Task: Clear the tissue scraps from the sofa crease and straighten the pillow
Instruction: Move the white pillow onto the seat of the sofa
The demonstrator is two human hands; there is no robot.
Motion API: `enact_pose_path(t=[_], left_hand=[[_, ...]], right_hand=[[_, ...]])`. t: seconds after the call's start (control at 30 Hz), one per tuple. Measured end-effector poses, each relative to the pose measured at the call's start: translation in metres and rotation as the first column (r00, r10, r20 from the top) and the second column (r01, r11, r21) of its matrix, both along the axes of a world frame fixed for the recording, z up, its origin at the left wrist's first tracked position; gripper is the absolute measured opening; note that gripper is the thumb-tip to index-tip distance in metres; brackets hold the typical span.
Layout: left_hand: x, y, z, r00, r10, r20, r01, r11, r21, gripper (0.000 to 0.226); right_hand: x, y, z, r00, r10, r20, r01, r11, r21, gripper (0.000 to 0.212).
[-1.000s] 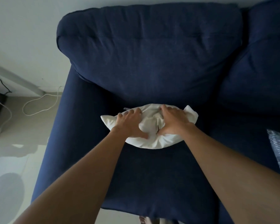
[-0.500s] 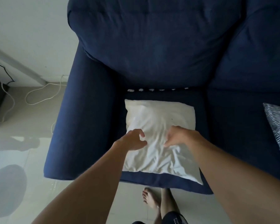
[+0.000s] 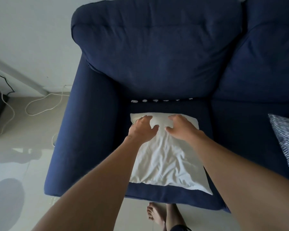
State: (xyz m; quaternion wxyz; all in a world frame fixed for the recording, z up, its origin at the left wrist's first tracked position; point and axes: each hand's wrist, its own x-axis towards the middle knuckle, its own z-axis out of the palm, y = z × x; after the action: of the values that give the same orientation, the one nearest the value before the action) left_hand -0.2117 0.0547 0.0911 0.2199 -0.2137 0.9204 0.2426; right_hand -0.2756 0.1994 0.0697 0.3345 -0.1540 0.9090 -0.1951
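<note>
A white pillow point(image 3: 167, 160) lies flat and wrinkled on the navy sofa seat point(image 3: 232, 130), its near edge close to the seat's front. My left hand point(image 3: 143, 130) and my right hand point(image 3: 182, 127) rest palm-down on the pillow's far half, fingers spread, holding nothing. Behind the pillow, several small white tissue scraps point(image 3: 155, 100) sit in a row along the crease between seat and back cushion point(image 3: 157, 52). Neither hand touches the scraps.
The sofa's left armrest point(image 3: 87, 130) borders the seat. A blue-and-white patterned cushion point(image 3: 287, 144) lies at the right edge. White cables point(image 3: 40, 105) trail on the floor to the left. My bare feet point(image 3: 155, 215) stand by the sofa front.
The pillow went from bunched against the backrest to flat on the seat, which exposed the scraps. Since half a second ago, both hands slid from its middle to its far half.
</note>
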Motion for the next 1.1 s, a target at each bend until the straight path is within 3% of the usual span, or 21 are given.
enact_pose_path(t=[0.47,0.67,0.77,1.1], left_hand=[[-0.035,-0.032,-0.098,0.973,0.159,0.165,-0.162,0.987,0.006,0.073],[-0.039,-0.04,-0.14,0.871,0.348,0.348,-0.414,0.9,0.137,0.096],[-0.035,-0.045,-0.149,0.849,0.323,0.418,-0.434,0.877,0.204,0.1],[-0.014,-0.051,-0.128,0.818,0.295,0.494,-0.445,0.869,0.217,0.106]], right_hand=[[-0.043,-0.028,-0.081,1.0,-0.015,-0.012,0.016,0.996,0.086,0.078],[-0.042,-0.03,-0.132,1.0,0.01,0.015,-0.012,0.993,0.117,0.081],[-0.03,-0.031,-0.142,1.0,-0.006,0.026,0.003,0.991,0.135,0.077],[-0.001,-0.041,-0.113,0.99,-0.018,0.143,-0.011,0.979,0.202,0.077]])
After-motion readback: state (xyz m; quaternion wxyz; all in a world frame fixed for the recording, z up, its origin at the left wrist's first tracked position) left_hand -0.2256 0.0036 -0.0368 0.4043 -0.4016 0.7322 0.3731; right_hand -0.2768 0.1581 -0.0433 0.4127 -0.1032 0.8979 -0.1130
